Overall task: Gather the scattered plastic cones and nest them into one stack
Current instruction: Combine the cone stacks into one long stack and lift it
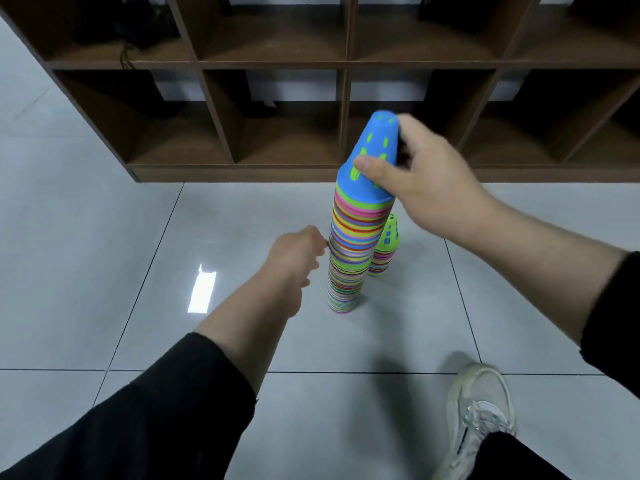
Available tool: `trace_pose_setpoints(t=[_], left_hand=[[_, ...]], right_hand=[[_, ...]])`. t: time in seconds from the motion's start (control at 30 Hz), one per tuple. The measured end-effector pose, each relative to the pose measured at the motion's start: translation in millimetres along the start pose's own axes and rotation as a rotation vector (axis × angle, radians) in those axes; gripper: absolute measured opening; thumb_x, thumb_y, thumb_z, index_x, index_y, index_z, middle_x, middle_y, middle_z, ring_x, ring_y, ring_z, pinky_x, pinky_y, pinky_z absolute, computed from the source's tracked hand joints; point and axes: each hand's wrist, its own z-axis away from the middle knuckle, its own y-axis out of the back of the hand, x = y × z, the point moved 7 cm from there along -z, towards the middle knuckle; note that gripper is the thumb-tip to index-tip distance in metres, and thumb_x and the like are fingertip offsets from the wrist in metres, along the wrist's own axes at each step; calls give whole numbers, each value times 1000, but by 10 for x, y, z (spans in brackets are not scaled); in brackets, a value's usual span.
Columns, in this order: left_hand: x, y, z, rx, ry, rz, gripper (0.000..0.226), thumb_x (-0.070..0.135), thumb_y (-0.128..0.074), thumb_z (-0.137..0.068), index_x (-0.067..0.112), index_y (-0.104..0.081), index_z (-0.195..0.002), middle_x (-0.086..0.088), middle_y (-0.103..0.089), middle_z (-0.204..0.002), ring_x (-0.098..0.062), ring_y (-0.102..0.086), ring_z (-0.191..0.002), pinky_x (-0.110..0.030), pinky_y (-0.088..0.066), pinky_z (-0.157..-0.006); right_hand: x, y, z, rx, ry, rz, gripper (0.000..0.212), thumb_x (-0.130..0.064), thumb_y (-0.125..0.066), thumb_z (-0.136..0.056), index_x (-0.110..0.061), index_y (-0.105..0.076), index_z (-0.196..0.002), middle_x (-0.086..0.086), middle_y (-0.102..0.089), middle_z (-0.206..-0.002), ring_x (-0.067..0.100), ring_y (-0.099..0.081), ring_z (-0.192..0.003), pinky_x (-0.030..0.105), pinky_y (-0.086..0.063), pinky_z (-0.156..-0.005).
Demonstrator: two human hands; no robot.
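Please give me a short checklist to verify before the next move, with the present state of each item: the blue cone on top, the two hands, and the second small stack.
1. Right hand grips the blue cone at the top of the tall stack: ok.
2. Blue cone fully seated on the tall stack: cannot tell; it looks slightly tilted.
3. Left hand steadies the tall stack at mid height: ok, its fingers are at the stack's side.
4. Tall stack stands upright on the floor: not ok, it leans a little.
5. All cones in one stack: not ok; a short stack topped by a green cone stands behind it.
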Motion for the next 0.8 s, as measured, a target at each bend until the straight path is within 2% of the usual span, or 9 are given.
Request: trace_pose_setpoints(t=[0.1, 0.2, 0.27, 0.33, 0.47, 0.53, 0.6, 0.67, 0.8], left_hand=[[-53, -150, 34, -42, -135, -146, 18, 19, -48, -96, 14, -63, -87, -2, -57, -93, -20, -47, -84, -28, -41, -69], [-83, -224, 34, -57, -287, -133, 23, 14, -41, -97, 24, -58, -84, 5, -55, -84, -12, -46, -80, -10, -40, -54], [-91, -198, 8, -38, -332, -113, 33, 12, -39, -95, 28, -64, -79, 13, -63, -78, -8, -54, -79, -6, -43, -58], [-94, -170, -50, -19, -325, -117, 39, 13, -40, -95, 32, -70, -79, 21, -70, -84, -4, -63, -87, -17, -51, -76], [-16, -104, -205, 35, -311, -141, 34, 21, -42, -96, 22, -70, -116, 9, -69, -116, -12, -62, -111, -39, -49, -102], [30, -59, -325, 54, -289, -145, 36, 20, -41, -97, 18, -66, -123, 5, -68, -119, -14, -62, -112, -41, -48, -103], [77, -43, -454, 54, -264, -143, 36, 18, -40, -97, 16, -65, -124, 2, -69, -114, -14, -63, -108, -39, -50, -100], [131, -49, -583, 54, -235, -140, 36, 18, -40, -97, 15, -65, -124, 1, -70, -111, -15, -64, -105, -38, -51, -98], [210, -115, -884, 49, -195, -159, 32, 21, -45, -96, 13, -68, -117, -3, -72, -107, -18, -65, -100, -38, -51, -92]], right_hand=[[212, -217, 73, -104, -44, -34, 36, -46, -68, -87, -23, -53, -109, -5, -67, -97, 19, -63, -92, 47, -54, -82], [271, -248, 45, -123, -53, -72, 34, -48, -68, -87, -28, -52, -109, -9, -66, -98, 16, -64, -94, 47, -55, -83], [294, -243, 18, -157, -62, -89, 33, -45, -70, -86, -29, -52, -109, -12, -67, -100, 11, -65, -96, 45, -56, -86], [355, -252, 20, -208, -81, -84, 38, -45, -72, -85, -33, -52, -115, -18, -66, -108, 3, -64, -101, 37, -55, -91], [363, -137, 2, -148, -28, -151, 53, -61, -53, -88, -38, -43, -135, -21, -57, -133, -3, -53, -122, 27, -42, -104], [459, -7, -69, -18, -34, -204, 47, -52, -46, -96, -28, -45, -137, -12, -56, -136, -2, -52, -125, 24, -41, -103], [699, 69, -140, 48, -116, -99, 42, -44, -52, -98, -26, -48, -136, -11, -57, -134, -2, -53, -121, 28, -44, -101], [1016, 86, -192, 3, -199, 99, 44, -45, -58, -95, -30, -48, -134, -11, -54, -137, 4, -52, -123, 34, -45, -104], [1551, 16, -244, -201, -307, 353, 60, -48, -65, -90, -28, -42, -142, -5, -46, -146, 14, -47, -130, 28, -39, -100]])
